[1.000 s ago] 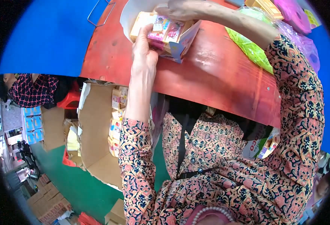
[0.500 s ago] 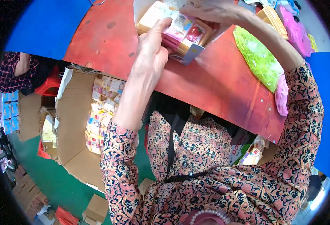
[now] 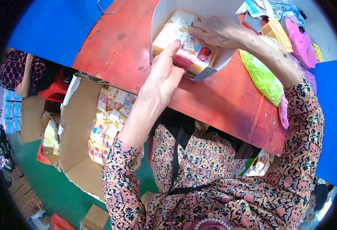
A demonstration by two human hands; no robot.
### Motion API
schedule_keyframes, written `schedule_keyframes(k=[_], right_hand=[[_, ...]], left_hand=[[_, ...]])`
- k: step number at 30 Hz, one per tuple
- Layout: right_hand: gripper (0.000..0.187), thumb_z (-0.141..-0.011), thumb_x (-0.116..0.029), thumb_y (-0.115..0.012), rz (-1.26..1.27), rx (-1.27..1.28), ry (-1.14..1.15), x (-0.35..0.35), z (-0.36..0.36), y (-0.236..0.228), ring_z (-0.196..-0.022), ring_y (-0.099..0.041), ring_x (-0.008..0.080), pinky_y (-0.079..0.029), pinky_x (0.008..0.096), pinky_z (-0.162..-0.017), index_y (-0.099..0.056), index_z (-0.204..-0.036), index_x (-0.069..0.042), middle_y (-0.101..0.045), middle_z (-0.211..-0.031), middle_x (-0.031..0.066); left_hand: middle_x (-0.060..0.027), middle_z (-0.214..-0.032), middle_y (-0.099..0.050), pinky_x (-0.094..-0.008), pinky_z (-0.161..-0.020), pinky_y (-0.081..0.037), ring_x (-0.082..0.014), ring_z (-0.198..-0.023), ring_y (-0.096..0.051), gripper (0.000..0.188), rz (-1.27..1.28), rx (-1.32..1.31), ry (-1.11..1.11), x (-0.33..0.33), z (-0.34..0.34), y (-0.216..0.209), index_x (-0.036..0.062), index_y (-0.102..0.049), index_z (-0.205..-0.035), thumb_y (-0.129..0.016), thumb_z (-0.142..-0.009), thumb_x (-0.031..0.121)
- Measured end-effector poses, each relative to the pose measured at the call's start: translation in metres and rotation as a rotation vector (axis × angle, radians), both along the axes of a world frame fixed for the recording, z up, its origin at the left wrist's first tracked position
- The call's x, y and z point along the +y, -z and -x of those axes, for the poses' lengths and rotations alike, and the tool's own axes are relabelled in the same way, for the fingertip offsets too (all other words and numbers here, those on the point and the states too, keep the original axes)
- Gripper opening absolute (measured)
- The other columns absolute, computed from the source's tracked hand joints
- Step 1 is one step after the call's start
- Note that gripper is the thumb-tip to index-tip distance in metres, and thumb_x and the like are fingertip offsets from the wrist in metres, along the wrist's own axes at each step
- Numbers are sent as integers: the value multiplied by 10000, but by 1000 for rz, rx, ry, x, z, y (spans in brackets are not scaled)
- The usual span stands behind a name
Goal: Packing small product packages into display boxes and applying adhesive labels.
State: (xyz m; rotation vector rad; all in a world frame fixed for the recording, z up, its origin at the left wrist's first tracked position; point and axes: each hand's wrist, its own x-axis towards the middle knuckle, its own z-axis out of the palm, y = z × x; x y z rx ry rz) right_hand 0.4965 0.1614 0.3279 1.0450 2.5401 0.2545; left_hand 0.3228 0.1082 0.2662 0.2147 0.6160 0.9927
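Observation:
An open white carton point(image 3: 161, 18) stands on the red table, with several snack packets point(image 3: 193, 54) inside, printed with biscuits and strawberries. At its near left corner is my left hand point(image 3: 161, 76), thumb over the top of the packets and fingers curled at their front side, gripping them. My right hand point(image 3: 219, 32) reaches into the carton from the right. Its bent fingers are closed on a small snack packet point(image 3: 197, 23) at the far side of the pile; the fingertips are partly hidden.
A brown cardboard box point(image 3: 74, 134) holding several more packets point(image 3: 105, 132) stands left below the red table point(image 3: 111, 48). Green netting point(image 3: 264, 76), a pink bag point(image 3: 300, 42) and a yellow tray point(image 3: 277, 32) lie on the right. A person point(image 3: 21, 73) sits at the far left.
The carton now shows more fully and lower in view, its packets more exposed. My right hand, earlier over the carton's far side, is now down on the packets. My left hand keeps its hold.

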Motion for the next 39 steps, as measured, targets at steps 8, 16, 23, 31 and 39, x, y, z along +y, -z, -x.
schedule_keyframes(k=[8, 16, 23, 31, 39], right_hand=[[251, -803, -173, -504, -53, 132, -128, -3, -1, -1, -569, -566, 287, -421, 416, -506, -571, -1044, -151, -525, -591, 100], [255, -772, -182, -548, 1, 325, -152, 1, -12, 16, -576, -556, 299, -423, 408, -522, -600, -1020, -147, -525, -586, 115], [295, -841, -218, -565, 338, 32, 461, -23, 20, -40, -799, -600, 230, -469, 320, -708, -589, -1077, -43, -630, -868, 134], [132, -720, -63, -625, 73, 833, 221, -35, 5, -37, -587, -585, 268, -473, 351, -543, -636, -772, 58, -588, -633, 189], [132, -713, -75, -621, 22, 819, 548, -49, 9, -41, -592, -550, 305, -433, 387, -562, -603, -734, 55, -570, -637, 189]], left_hand=[[-128, -1165, -536, -359, -942, -407, -220, -1104, -502, 350, -49, 355, 137, -45, 18, -34, -32, -462, -1194, -527, -901, 146], [-232, -1202, -478, -363, -879, -443, -366, -1046, -529, 321, -1503, 1427, 50, -35, 13, -49, -52, -522, -1108, -579, -797, 8], [-273, -1181, -427, -449, -874, -457, -426, -1145, -420, 443, -1676, 1534, 98, -12, 9, -5, -62, -494, -1060, -701, -689, 62], [-204, -1258, -416, -439, -966, -393, -350, -1203, -407, 471, -1988, 1778, -81, -4, 1, -1, 4, -488, -1162, -615, -718, 95], [-139, -1292, -433, -399, -1012, -339, -263, -1244, -380, 405, -2180, 1626, 145, 15, 9, 11, 7, -485, -1176, -493, -780, 88]])
